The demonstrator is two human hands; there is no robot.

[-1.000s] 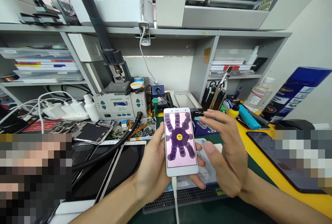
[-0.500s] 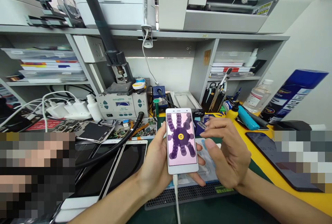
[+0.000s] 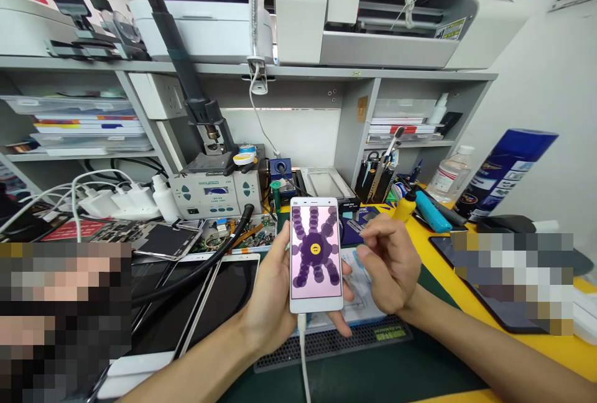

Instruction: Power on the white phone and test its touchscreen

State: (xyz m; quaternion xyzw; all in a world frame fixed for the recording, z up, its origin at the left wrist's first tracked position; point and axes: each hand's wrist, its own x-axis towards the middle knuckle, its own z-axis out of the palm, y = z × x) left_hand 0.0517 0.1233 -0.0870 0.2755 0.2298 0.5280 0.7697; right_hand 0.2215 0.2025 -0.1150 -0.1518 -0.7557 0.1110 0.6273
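My left hand holds a white smartphone upright, its fingers wrapped behind it and fingertips showing past the right edge. The lit screen is pink, with overlapping dark purple circles radiating from a small yellow icon in the centre. A white cable is plugged into the phone's bottom end. Just right of the phone, my right hand hovers without touching it; its fingers are loosely curled, the thumb stands a little apart, and nothing shows between them. Beneath both hands lie a pale blue-white sheet and a black perforated strip.
On the left lie several large dark-screened devices, crossed by a black hose. Behind stand a soldering station and a tray of loose parts. A yellow bottle and a blue spray can stand at the right.
The view has shifted a little, so phone and both hands appear further left. My right hand's fingers have curled inward. The screen's pattern looks the same.
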